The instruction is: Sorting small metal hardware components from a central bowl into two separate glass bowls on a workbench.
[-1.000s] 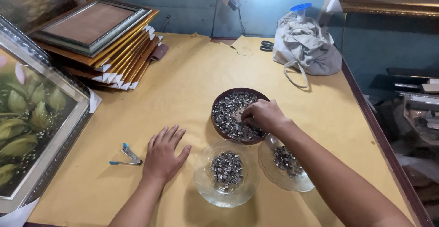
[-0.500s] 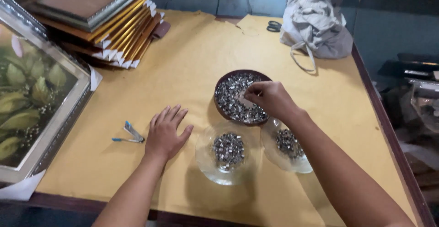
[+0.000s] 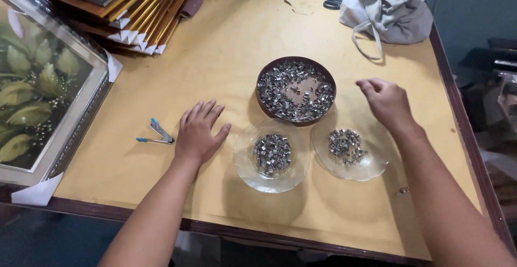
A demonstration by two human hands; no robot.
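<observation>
Two bare forearms, no sleeves, ringless hands (image 3: 198,132)

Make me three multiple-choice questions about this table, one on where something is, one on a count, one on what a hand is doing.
1. Where is the stapler remover?
A. left of the left hand
B. inside the brown bowl
C. beside the bag

2. How many clear glass dishes hold clips?
A. one
B. two
C. four

3. The left hand is:
A. fisted
B. flat on the paper
C. gripping a frame

Answers: 1 A, it lies just left of that hand. 2 B, two dishes sit below the brown bowl. 3 B, fingers spread, palm down.
</observation>
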